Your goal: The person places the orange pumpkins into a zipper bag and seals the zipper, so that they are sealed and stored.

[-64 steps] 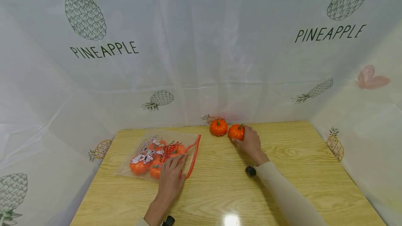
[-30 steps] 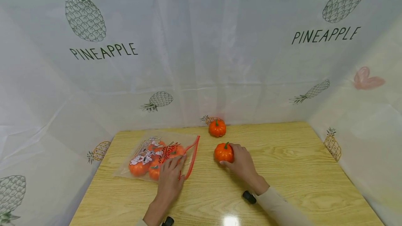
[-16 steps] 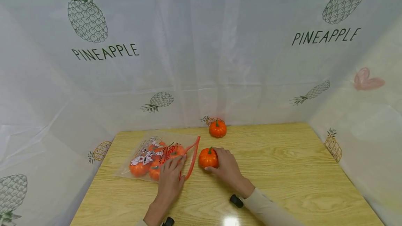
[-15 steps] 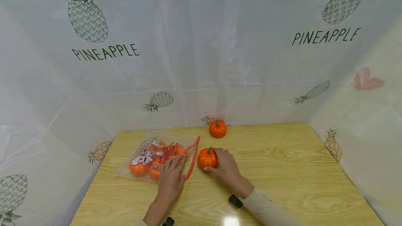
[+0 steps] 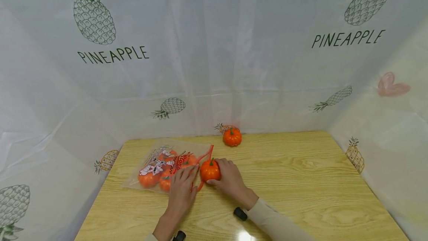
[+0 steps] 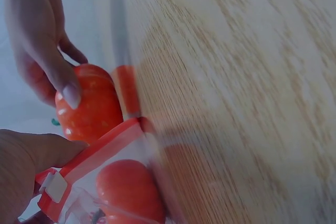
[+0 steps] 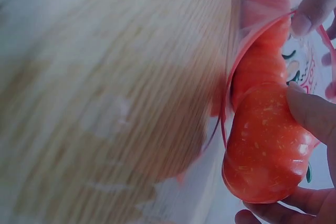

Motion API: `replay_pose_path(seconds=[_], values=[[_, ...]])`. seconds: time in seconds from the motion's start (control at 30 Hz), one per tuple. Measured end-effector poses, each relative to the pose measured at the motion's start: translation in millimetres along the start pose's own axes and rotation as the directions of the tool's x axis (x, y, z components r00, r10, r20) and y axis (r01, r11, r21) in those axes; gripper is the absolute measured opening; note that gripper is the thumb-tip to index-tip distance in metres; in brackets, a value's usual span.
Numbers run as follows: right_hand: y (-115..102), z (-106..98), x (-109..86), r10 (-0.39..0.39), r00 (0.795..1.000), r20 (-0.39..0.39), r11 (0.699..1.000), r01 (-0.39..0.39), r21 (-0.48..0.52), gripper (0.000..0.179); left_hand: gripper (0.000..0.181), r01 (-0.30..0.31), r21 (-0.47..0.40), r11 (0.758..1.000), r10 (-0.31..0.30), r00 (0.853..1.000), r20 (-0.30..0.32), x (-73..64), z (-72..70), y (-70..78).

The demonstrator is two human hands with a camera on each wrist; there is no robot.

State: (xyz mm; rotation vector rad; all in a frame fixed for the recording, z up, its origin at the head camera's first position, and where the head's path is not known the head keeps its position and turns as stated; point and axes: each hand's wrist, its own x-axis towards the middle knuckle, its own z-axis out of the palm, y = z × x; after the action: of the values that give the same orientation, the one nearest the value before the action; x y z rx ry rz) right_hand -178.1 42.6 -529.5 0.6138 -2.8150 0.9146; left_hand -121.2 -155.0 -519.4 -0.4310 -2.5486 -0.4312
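A clear zip bag (image 5: 190,144) with a red rim and printed cartoon figures lies on the left of the table, several small orange pumpkins (image 5: 147,180) inside. My left hand (image 5: 182,186) pinches its mouth, and the left wrist view shows the thumb on the red rim beside a white slider (image 6: 53,186). With curled fingers and thumb my right hand (image 5: 230,178) grips another small pumpkin (image 5: 210,170) with a green stem, right at the bag's mouth. From the right wrist, that held pumpkin (image 7: 268,145) appears at the opening, close to the bagged ones.
One more pumpkin (image 5: 232,137) stands at the table's back edge, near the hanging cloth (image 5: 217,66) printed with pineapples. The cloth walls in the back and sides of the wooden table (image 5: 301,181).
My right hand has brought its pumpkin from the back of the table forward and leftward to the bag's mouth. The left hand stays on the bag, and the other back pumpkin has not moved.
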Motion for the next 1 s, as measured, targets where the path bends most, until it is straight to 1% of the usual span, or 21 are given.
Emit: replay_pose_path(seconds=[0.17,0.37,0.47,0.77,0.87,1.0], values=[[-3.6,5.9,5.5,-0.01,1.0,0.002,1.0,0.01,-0.028,0.075,0.073,0.004,0.001,1.0,-0.004,1.0,-0.001,1.1,1.4,-0.6],[-7.5,12.0,10.6,-0.021,1.0,0.003,0.998,0.021,-0.053,0.074,0.075,-0.036,0.022,0.999,0.036,0.999,-0.016,1.5,2.2,-2.0],[-9.7,16.1,12.4,-0.02,1.0,0.013,0.998,0.021,-0.057,0.074,0.076,-0.043,0.026,0.999,0.044,0.999,-0.02,0.9,2.4,-2.7],[-18.5,25.6,19.1,-0.029,0.999,0.039,0.997,0.031,-0.07,0.075,0.076,-0.024,0.03,0.999,0.024,1.0,0.016,0.3,0.8,-2.9],[-20.1,25.1,17.1,-0.036,0.999,0.024,0.996,0.037,-0.08,0.077,0.076,-0.022,0.029,0.999,0.022,1.0,0.02,0.2,0.4,-2.7],[-20.2,22.6,9.9,-0.026,1.0,-0.016,0.996,0.024,-0.09,0.08,0.076,-0.022,0.018,1.0,0.022,1.0,0.014,0.1,0.5,-2.4]])
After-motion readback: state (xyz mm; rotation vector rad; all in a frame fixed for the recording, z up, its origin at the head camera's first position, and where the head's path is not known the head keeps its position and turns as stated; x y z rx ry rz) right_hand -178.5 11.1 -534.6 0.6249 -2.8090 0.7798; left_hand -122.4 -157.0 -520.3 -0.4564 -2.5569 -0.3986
